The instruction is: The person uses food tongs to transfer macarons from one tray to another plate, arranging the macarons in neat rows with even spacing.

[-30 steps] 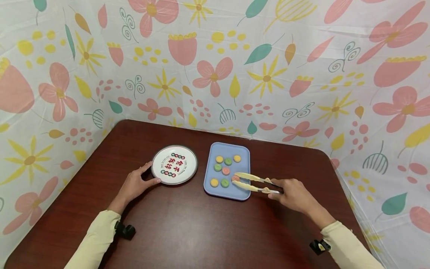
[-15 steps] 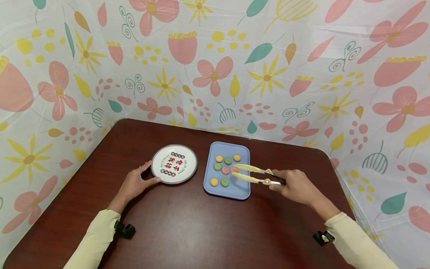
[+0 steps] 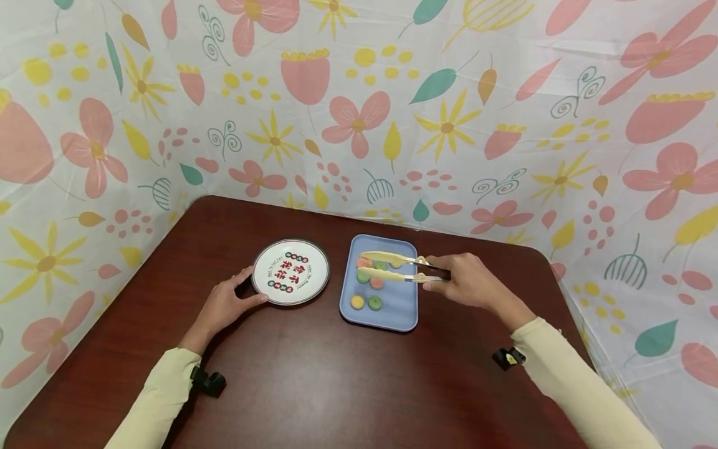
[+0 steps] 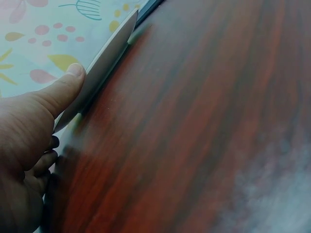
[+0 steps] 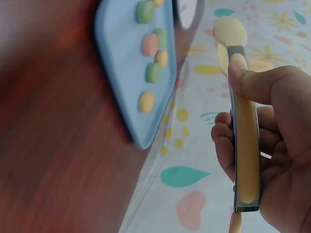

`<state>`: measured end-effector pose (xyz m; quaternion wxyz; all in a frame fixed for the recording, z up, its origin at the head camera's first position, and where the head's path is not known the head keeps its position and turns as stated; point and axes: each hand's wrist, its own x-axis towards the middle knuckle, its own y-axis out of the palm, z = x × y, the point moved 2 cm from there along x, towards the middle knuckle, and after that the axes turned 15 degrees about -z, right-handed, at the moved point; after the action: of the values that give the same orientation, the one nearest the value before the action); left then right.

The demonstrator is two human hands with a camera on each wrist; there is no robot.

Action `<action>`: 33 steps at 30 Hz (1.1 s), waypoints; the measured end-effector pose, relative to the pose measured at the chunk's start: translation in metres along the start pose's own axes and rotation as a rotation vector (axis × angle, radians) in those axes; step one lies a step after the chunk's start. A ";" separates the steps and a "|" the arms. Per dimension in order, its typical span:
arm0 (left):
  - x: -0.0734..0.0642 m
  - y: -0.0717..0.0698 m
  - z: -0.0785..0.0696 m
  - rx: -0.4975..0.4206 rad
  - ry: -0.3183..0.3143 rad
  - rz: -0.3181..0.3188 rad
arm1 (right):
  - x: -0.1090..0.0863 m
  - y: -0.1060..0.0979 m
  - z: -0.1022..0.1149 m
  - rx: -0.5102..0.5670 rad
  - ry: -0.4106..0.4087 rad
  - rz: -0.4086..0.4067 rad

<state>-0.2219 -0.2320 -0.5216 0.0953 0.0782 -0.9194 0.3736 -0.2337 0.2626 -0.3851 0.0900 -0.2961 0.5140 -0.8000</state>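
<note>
My right hand grips yellow-tipped tongs over the left part of the blue tray. Between the tong tips is a pink macaron. Another pink macaron lies on the tray among green and yellow ones, some partly hidden by the tongs. In the right wrist view, thumb and fingers wrap the tongs. My left hand holds the left rim of a white printed plate; in the left wrist view its thumb lies on the plate edge.
The plate and tray stand side by side on a dark brown table, a strip of tabletop between them. A floral cloth hangs behind the table and along both sides.
The tongs have picked up the pink macaron from the tray's right side and carried it left, over the tray's left half. The left hand and plate have stayed put.
</note>
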 end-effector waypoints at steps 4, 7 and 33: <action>0.000 0.001 0.001 -0.006 0.001 0.000 | 0.018 0.010 0.004 0.052 -0.023 0.010; -0.001 0.001 0.002 -0.009 -0.001 0.001 | 0.031 0.019 0.007 0.061 -0.033 0.020; 0.002 0.000 0.002 -0.008 -0.013 0.002 | 0.127 0.112 0.047 0.027 -0.048 0.167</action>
<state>-0.2245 -0.2332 -0.5224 0.0892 0.0794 -0.9215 0.3696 -0.3275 0.1186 -0.4215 0.1726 -0.2700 0.5235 -0.7894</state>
